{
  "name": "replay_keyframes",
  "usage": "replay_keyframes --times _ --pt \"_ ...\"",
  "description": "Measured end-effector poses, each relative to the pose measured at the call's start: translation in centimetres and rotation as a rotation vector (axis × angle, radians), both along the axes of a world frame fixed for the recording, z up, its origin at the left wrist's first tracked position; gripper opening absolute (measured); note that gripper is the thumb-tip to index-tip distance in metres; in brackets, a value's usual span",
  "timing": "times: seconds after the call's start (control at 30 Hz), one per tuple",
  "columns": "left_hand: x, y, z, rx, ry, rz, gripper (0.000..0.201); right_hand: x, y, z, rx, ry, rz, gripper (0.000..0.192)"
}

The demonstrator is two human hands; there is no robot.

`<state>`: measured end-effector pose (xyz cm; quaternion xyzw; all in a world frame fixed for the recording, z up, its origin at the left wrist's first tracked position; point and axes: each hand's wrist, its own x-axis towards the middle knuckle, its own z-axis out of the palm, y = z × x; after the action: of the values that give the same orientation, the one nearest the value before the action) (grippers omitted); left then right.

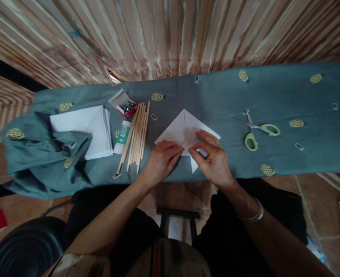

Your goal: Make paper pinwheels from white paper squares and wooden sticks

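Observation:
A white sheet of paper (pixel 181 125) with cut or creased lines lies on the cloth-covered table in front of me. One pointed flap hangs below its near edge. My left hand (pixel 165 156) pinches the near left part of the paper, thumb and fingers pressed together. On the near right part, my right hand (pixel 212 156) has thumb and forefinger closed on the paper beside the flap. The two sets of fingertips almost meet near the middle of the sheet's near edge. Parts of the paper are hidden under both hands.
Left of the paper lie several wooden sticks (pixel 138 132), a glue stick (pixel 122 137), an open box of small metal pins (pixel 125 105) and a stack of white paper (pixel 85 129) partly under bunched cloth (pixel 49 154). Green-handled scissors (pixel 255 129) lie opened at right. A striped curtain (pixel 170 34) hangs behind.

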<state>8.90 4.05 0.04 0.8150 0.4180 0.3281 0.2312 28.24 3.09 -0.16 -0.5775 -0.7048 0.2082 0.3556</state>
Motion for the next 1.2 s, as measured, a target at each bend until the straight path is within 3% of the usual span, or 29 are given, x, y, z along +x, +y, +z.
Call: replay_keyframes --times 0.4,0.63,1.2 --pt "0.17 0.26 0.24 0.010 0.026 0.017 0.015 -0.01 -0.13 -0.16 0.133 -0.087 0.027 0.013" --pt "0.17 0.26 0.22 0.007 0.050 0.015 0.016 -0.21 -0.19 -0.50 0.211 -0.180 0.091 0.027" --pt "0.26 0.32 0.40 -0.025 0.062 0.002 0.016 -0.50 -0.13 -0.88 0.247 -0.263 0.120 0.034"
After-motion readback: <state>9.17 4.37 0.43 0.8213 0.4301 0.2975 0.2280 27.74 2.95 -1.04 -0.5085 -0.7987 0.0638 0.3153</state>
